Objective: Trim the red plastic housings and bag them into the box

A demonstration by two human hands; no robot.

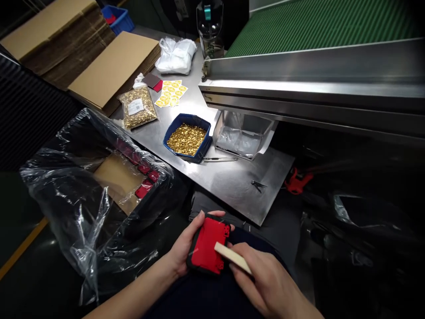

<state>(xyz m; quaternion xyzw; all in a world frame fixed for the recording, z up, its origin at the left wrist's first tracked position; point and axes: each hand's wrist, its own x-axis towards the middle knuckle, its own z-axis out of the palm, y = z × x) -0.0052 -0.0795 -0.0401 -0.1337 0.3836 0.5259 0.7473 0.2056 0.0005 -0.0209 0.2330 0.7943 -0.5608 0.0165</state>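
Observation:
My left hand (pixel 186 246) is wrapped round a flat red and black case (pixel 207 243), its red face turned up toward me, above my lap. Between the thumb and fingers of my right hand (pixel 262 274) is a flat, pale, wood-like stick (pixel 232 257). The stick's far end is over the red face near its right side; whether it touches I cannot tell. Part of the case's right edge and the lower end of the stick are hidden by my right hand.
On the metal table (pixel 229 186) are a blue bin (pixel 169 133) of small gold pieces, tweezers (pixel 221 159), black snips (pixel 258 185), a bag of gold pieces (pixel 139 115) and yellow stickers (pixel 171 93). A plastic-lined box (pixel 99 199) holding red pieces stands left. A green conveyor (pixel 318 26) overhangs the right.

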